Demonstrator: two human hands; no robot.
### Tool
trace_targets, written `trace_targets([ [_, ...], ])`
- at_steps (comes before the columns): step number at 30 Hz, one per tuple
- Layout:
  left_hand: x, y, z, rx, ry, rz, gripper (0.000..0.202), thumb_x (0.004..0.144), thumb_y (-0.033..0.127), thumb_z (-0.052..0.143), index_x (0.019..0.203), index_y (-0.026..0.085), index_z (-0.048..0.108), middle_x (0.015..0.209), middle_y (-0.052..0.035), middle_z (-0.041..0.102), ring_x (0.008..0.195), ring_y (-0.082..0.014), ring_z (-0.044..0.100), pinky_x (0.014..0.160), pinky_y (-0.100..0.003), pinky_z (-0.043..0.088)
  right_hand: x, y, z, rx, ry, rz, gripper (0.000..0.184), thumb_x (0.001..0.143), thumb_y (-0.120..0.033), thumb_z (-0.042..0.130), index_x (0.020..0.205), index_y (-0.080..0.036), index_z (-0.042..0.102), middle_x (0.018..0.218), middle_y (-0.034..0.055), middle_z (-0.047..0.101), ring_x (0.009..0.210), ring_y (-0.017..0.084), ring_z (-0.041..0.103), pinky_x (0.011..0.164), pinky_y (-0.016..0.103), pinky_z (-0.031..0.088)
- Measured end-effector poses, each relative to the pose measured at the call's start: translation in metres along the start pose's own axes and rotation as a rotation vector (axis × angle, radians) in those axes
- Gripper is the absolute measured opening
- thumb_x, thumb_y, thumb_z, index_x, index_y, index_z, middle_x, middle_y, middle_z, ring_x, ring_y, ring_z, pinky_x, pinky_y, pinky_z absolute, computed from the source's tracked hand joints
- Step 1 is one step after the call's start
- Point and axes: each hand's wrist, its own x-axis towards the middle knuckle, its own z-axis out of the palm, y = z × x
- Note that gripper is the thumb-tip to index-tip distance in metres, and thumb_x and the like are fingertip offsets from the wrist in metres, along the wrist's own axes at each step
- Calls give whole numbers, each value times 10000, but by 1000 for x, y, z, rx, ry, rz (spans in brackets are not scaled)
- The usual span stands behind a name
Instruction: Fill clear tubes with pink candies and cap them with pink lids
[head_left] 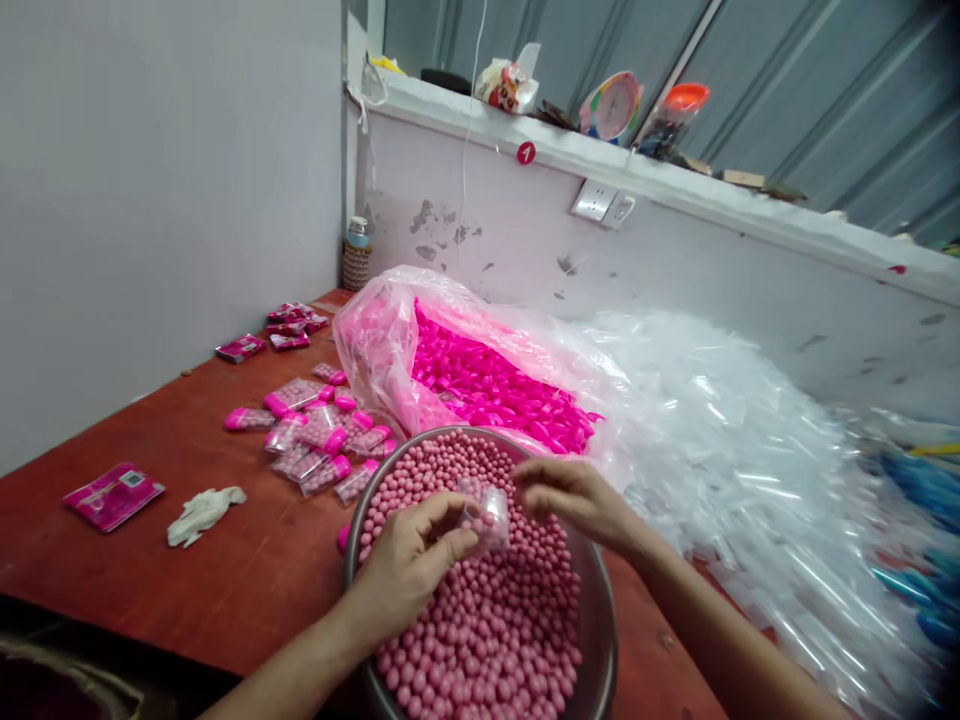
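My left hand (pixel 420 560) pinches a small clear plastic box (pixel 491 520) between thumb and fingers. Some pink beads show inside the box, which is tilted over a metal bowl (pixel 607 640). Round pink beads (pixel 480 630) fill much of this bowl. Just right of the box, my right hand (pixel 566 495) hovers over the beads, its fingers loosely curled and apart from the thumb. I see nothing held in it, though its palm side is hidden. Left of the bowl lies a pile of bead-filled clear boxes with pink caps (pixel 319 440).
Behind the bowl, a large plastic bag (pixel 375 330) holds bright pink caps (pixel 487 380). A heap of clear plastic pieces (pixel 720 450) spreads to the right. Pink packets (pixel 116 495) and a crumpled white glove-like item (pixel 204 516) lie on the red table (pixel 247 600).
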Motion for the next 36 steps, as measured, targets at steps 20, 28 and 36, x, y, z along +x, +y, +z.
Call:
trace_targets([
  [20,3,-1,-9,-480,241,-212,346,764,361,643,1072,205,641,1053,-64,677,989,-221,606,829,-298,509,236,64,-13,-1103,-61,379,300,880,-301,517,1142,-156,520,1139,79,553,955,195,576,796,397,495],
  [28,4,-6,-9,-397,259,-53,288,794,268,611,1067,178,630,1062,-62,662,983,-204,598,861,-297,474,181,23,-42,-1067,34,286,286,881,-296,513,1109,-126,542,1099,101,573,944,207,580,792,395,490],
  [36,1,-2,-5,-1,234,58,253,774,205,605,1019,171,658,950,-32,699,882,-191,620,814,-285,472,35,-37,-7,-288,112,-291,295,884,-364,468,1072,-168,584,918,63,646,813,184,610,693,274,483],
])
